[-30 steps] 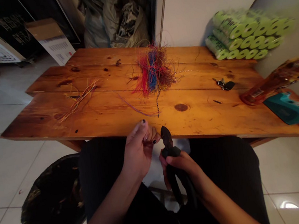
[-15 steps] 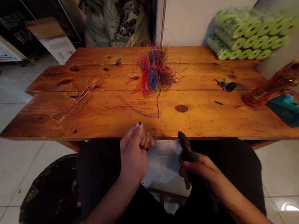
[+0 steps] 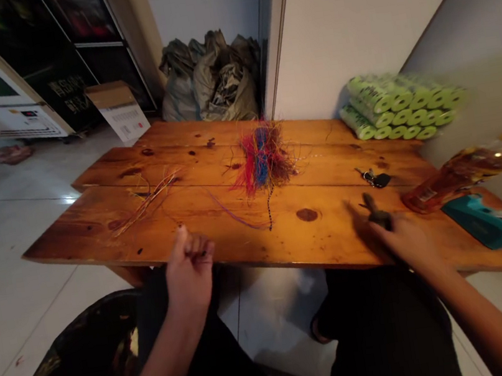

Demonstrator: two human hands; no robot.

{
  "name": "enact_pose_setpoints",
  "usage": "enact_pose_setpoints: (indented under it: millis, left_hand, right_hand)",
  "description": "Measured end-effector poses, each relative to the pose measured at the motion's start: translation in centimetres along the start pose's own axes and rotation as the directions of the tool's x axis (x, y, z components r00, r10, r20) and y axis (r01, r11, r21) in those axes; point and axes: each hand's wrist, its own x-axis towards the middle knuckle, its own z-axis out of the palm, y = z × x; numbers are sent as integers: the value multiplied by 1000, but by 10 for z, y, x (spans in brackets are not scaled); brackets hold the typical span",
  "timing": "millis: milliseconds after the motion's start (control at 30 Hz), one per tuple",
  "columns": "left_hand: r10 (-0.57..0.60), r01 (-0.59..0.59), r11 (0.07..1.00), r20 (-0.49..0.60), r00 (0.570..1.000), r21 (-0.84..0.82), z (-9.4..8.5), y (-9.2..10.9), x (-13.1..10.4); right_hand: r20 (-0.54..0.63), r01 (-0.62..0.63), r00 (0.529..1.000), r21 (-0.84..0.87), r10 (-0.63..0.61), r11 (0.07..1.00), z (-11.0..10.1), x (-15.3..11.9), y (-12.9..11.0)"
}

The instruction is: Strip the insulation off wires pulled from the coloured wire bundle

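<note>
My left hand (image 3: 190, 266) is closed just over the table's front edge, its thumb against curled fingers; whatever it pinches is too small to make out. On the right, my right hand (image 3: 392, 233) is wrapped round a dark hand tool, likely pliers (image 3: 379, 214), blurred above the tabletop. A tangled bundle of red, blue and yellow strands (image 3: 261, 156) lies at the middle of the wooden table (image 3: 260, 246). A black-and-white cord (image 3: 270, 210) and a thin purple strand (image 3: 231, 214) are in front of it. Loose yellowish strands (image 3: 151, 199) lie on the left.
Keys (image 3: 375, 178), an amber drink bottle (image 3: 461, 175), a teal tape dispenser (image 3: 485, 221) and green rolls (image 3: 402, 109) are on the right. A black-lined bin (image 3: 71, 372) stands at lower left. Grey sacks (image 3: 221, 82) and a carton (image 3: 122, 116) are behind.
My hands have moved apart: the left to the left, the right with its tool rightward and up over the table. The thin strand between them no longer shows. The camera view has tilted up.
</note>
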Motion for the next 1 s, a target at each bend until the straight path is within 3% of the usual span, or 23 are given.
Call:
enact_pose_setpoints:
  millis: [100, 167, 367, 500, 533, 567, 600, 633, 667, 767, 867, 933, 1000]
  left_hand:
    - [-149, 152, 986, 45, 988, -63, 1, -13, 1]
    - [-189, 193, 975, 48, 981, -109, 4, -20, -2]
    - [-231, 241, 953, 78, 970, -181, 14, -17, -11]
    - [-265, 277, 933, 81, 961, -232, 28, -20, -19]
    - [-282, 294, 926, 83, 956, -239, 33, -24, -22]
    - [-302, 314, 919, 88, 949, -239, 37, -28, -26]
    - [-316, 331, 915, 98, 944, -233, 42, -34, -30]
    - [-323, 342, 913, 117, 939, -221, 47, -41, -34]
    - [-321, 345, 916, 143, 936, -203, 51, -48, -38]
    - [-244, 278, 953, 238, 940, -122, 60, -67, -47]
    - [-217, 199, 976, 303, 928, 88, 55, -77, -49]
    - [-237, 132, 938, 314, 919, 321, 43, -77, -47]
    - [-246, 24, 829, 325, 913, 559, 27, -72, -43]
  right_hand:
    - [51, 153, 988, -282, -145, 947, 7, 28, 6]
    - [50, 200, 979, -375, -195, 905, 15, 39, 3]
    - [-110, 231, 969, 70, -223, 970, 24, 59, -8]
    - [-104, 299, 954, 213, -283, 930, 24, 28, -42]
    - [37, 276, 949, 381, -313, 882, 25, 13, -56]
    - [202, 192, 912, 561, -358, 805, 26, -3, -71]
    - [374, 69, 824, 679, -425, 731, 27, -19, -85]
    - [433, -42, 776, 762, -460, 646, 27, -33, -99]
    - [434, -106, 760, 817, -484, 566, 27, -45, -111]
    - [351, -150, 802, 901, -484, 406, 26, -60, -134]
    - [297, -149, 846, 929, -442, 339, 18, -49, -138]
    - [267, -153, 874, 944, -406, 291, 9, -34, -133]
    - [224, -138, 905, 959, -361, 248, -4, -18, -125]
